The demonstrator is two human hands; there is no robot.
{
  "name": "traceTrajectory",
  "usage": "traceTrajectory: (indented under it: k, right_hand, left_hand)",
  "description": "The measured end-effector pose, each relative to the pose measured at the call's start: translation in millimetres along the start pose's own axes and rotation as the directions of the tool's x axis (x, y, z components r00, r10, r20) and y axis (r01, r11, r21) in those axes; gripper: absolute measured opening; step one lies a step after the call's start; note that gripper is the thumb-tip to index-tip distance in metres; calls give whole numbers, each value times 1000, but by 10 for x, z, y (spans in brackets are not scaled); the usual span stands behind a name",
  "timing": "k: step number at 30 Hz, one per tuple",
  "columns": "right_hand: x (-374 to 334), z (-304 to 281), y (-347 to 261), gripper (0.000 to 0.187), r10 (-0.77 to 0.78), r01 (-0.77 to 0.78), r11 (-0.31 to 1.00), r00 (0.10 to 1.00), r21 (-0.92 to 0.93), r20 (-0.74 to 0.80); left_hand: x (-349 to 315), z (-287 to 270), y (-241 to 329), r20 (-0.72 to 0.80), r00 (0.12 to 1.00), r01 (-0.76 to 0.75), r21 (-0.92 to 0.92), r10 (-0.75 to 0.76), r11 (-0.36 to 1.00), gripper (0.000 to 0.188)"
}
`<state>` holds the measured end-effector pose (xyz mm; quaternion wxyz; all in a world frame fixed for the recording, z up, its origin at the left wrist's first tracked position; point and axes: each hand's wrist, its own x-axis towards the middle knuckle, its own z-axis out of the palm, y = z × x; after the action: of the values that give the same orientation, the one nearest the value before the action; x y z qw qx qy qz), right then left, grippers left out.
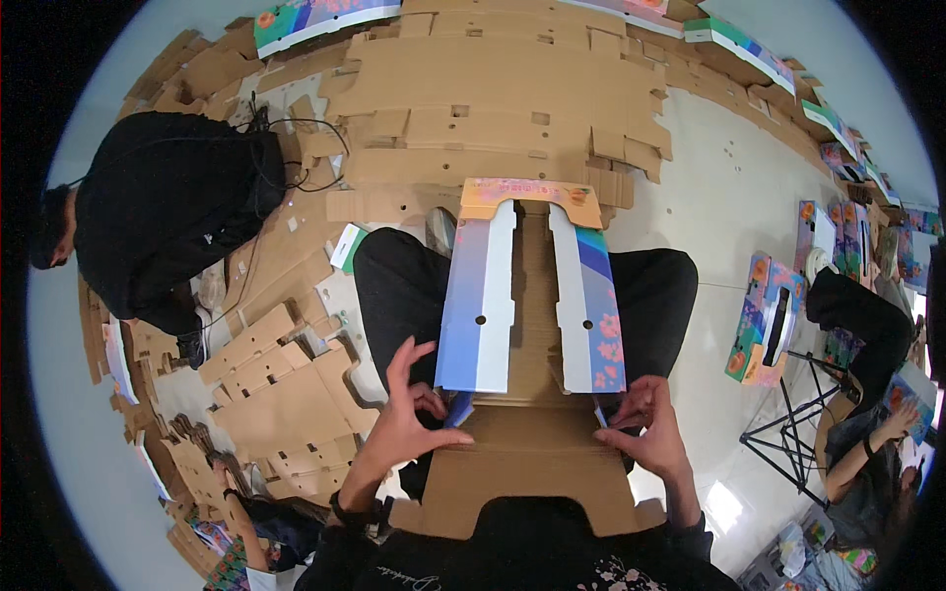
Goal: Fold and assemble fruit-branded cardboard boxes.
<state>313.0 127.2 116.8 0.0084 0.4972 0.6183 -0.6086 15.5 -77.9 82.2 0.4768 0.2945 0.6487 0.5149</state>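
A partly folded cardboard box (pixel 458 325) lies across my lap, printed blue and pink outside with plain brown board inside. Its two long side panels fold inward, leaving a gap down the middle. An orange end panel (pixel 532 197) stands at the far end; a brown flap (pixel 532 453) extends toward my body. My left hand (pixel 409 414) is open at the near left corner, fingers spread and thumb over the brown board beside a small blue tab (pixel 458 408). At the near right corner my right hand (pixel 645 428) has curled fingers, with thumb and forefinger closed at another small tab (pixel 599 412).
Flattened cardboard sheets (pixel 493 84) cover the floor ahead, and more cardboard (pixel 296 404) lies to my left. A person in black (pixel 177 207) bends over at left. On the right stand a finished printed box (pixel 764 320), a folding stool (pixel 793 424) and another seated person (pixel 867 433).
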Motion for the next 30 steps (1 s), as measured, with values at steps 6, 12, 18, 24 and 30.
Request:
traceTrajectory:
  k: [6, 12, 18, 24, 30]
  right_hand:
    - [438, -126, -98, 74, 31, -26, 999, 972, -25, 233]
    - [689, -175, -255, 64, -7, 165, 857, 951, -489, 310]
    - [440, -101, -332, 47, -123, 199, 906, 968, -374, 216]
    - [314, -109, -313, 62, -205, 258, 919, 959, -299, 197]
    - [460, -108, -127, 70, -99, 159, 927, 977, -339, 187]
  left_hand:
    - [403, -102, -147, 262, 946, 88, 358, -190, 930, 127]
    - [499, -133, -198, 193, 950, 155, 390, -245, 908, 102]
    - [324, -99, -184, 128, 963, 169, 407, -239, 898, 94]
    - [144, -46, -151, 93, 988, 70, 442, -123, 894, 95]
    - [287, -45, -121, -12, 996, 87, 269, -87, 959, 93]
